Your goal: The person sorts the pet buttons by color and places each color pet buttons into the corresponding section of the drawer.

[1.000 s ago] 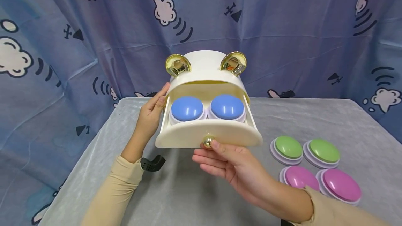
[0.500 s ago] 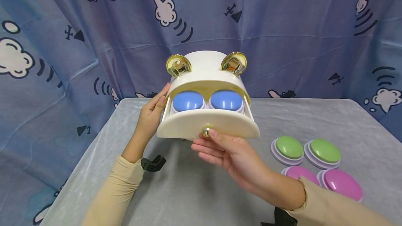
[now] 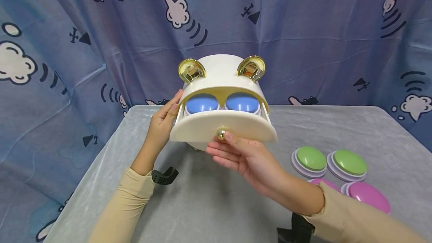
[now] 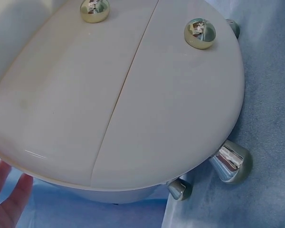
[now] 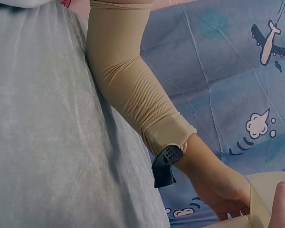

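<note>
A cream-white box [image 3: 221,71] with two gold ear-like discs stands tilted at the middle of the table in the head view. Its rounded drawer [image 3: 199,125] is partly out, and two blue dome buttons [image 3: 242,102] with pale rims sit inside. With thumb and fingertips my right hand [image 3: 249,156] pinches the drawer's gold knob [image 3: 221,134]; its other fingers extend leftward. My left hand [image 3: 163,121] rests along the box's left side, fingers fairly straight. The left wrist view shows a cream face with a seam and gold knobs [image 4: 200,33], fingertips at its lower left edge.
To the right lie two green dome buttons [image 3: 311,158] and two pink dome buttons [image 3: 369,197], one pink partly behind the right forearm. A blue patterned curtain [image 3: 216,18] hangs behind the grey cloth-covered table [image 3: 202,205]. Black wrist mounts [image 3: 165,176] sit on both arms.
The drawer has slid inward, taking the blue buttons further under the box's top. My right hand has moved away from me with the knob, while the left hand stays in place.
</note>
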### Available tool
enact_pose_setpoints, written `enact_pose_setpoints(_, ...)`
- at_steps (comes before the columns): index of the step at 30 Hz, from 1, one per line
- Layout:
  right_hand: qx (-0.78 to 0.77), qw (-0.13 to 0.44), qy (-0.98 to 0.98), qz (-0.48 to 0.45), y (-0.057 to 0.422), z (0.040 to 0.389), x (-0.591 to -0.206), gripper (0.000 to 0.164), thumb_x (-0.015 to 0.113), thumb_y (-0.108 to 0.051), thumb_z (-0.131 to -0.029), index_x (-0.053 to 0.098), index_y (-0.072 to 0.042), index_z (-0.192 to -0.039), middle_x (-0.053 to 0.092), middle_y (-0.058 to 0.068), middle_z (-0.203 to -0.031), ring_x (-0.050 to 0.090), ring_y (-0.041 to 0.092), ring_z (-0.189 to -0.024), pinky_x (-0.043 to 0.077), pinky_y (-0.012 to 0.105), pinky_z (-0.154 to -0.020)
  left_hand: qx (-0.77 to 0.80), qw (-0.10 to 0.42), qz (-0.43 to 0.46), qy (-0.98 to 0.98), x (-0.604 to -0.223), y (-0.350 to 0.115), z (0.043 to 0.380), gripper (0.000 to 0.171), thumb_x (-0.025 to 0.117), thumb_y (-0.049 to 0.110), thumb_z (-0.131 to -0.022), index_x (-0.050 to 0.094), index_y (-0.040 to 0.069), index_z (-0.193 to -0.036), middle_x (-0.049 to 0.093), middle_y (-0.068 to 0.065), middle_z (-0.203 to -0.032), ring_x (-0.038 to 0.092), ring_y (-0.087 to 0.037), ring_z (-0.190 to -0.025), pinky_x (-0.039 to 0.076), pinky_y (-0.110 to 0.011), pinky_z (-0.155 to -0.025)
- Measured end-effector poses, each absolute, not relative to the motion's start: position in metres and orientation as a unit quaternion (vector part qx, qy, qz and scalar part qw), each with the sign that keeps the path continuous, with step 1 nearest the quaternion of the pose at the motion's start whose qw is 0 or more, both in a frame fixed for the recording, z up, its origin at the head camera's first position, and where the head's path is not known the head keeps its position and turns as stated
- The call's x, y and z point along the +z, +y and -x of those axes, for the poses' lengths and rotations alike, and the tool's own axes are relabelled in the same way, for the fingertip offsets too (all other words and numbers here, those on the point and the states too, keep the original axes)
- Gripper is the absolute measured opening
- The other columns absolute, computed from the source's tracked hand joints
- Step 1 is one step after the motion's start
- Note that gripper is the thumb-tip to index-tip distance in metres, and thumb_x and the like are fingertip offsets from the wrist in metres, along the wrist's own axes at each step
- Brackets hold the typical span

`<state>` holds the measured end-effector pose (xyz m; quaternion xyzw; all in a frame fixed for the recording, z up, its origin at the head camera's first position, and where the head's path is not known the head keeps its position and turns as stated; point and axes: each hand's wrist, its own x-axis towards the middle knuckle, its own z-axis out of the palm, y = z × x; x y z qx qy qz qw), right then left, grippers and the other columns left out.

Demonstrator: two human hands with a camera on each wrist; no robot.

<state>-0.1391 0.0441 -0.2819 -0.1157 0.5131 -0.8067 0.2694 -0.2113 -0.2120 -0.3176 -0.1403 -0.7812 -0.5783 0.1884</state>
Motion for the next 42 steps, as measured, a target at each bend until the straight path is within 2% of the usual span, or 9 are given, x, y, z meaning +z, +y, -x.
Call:
enact_pose_setpoints(12,-0.806,0.272,0.512,0.116,0.043,0.147,-0.280,0.033,0.056,-0.028,-0.103,0.059,0.000,-0.121,0.077,0.004,-0.106,0.073,0.017,-0.105,0.057,0.029,-0.095,-0.583,0.176,0.142,-0.780,-0.317,-0.214,0.212,0.041,0.042,0.025,-0.108,0.048,0.016,-0.148,0.042,0.005,-0.157,0.038,-0.008,-0.146,0.029,-0.028,-0.123)
enact_pose_setpoints(17,-0.801,0.272,0.518,0.125,0.043,0.152,-0.280,0.038,0.055,-0.028,-0.103,0.055,0.004,-0.125,0.077,0.004,-0.106,0.073,0.016,-0.105,0.057,0.029,-0.096,-0.578,0.173,0.139,-0.785,-0.318,-0.215,0.212,0.041,0.042,0.025,-0.108,0.048,0.017,-0.149,0.042,0.006,-0.157,0.037,-0.008,-0.146,0.029,-0.029,-0.123)
enact_pose_setpoints(25,-0.800,0.274,0.518,0.129,0.043,0.158,-0.281,0.032,0.055,-0.027,-0.104,0.058,0.000,-0.121,0.077,0.003,-0.106,0.073,0.015,-0.104,0.057,0.029,-0.094,-0.578,0.160,0.142,-0.787,-0.315,-0.217,0.212,0.042,0.042,0.025,-0.108,0.047,0.017,-0.149,0.041,0.007,-0.157,0.036,-0.007,-0.147,0.029,-0.027,-0.123)
enact_pose_setpoints(35,-0.797,0.268,0.524,0.136,0.044,0.165,-0.280,0.035,0.055,-0.025,-0.103,0.059,0.003,-0.122,0.077,0.004,-0.103,0.073,0.016,-0.103,0.057,0.028,-0.094,-0.597,0.157,0.159,-0.771,-0.317,-0.218,0.215,0.042,0.043,0.023,-0.108,0.048,0.011,-0.148,0.040,0.000,-0.158,0.034,-0.013,-0.149,0.029,-0.029,-0.123)
enact_pose_setpoints(42,-0.794,0.264,0.530,0.135,0.043,0.169,-0.281,0.037,0.054,-0.025,-0.104,0.056,0.006,-0.125,0.077,0.004,-0.102,0.074,0.015,-0.101,0.058,0.027,-0.093,-0.604,0.152,0.155,-0.767,-0.317,-0.219,0.214,0.042,0.043,0.022,-0.108,0.048,0.012,-0.148,0.041,0.003,-0.158,0.035,-0.007,-0.147,0.030,-0.025,-0.122)
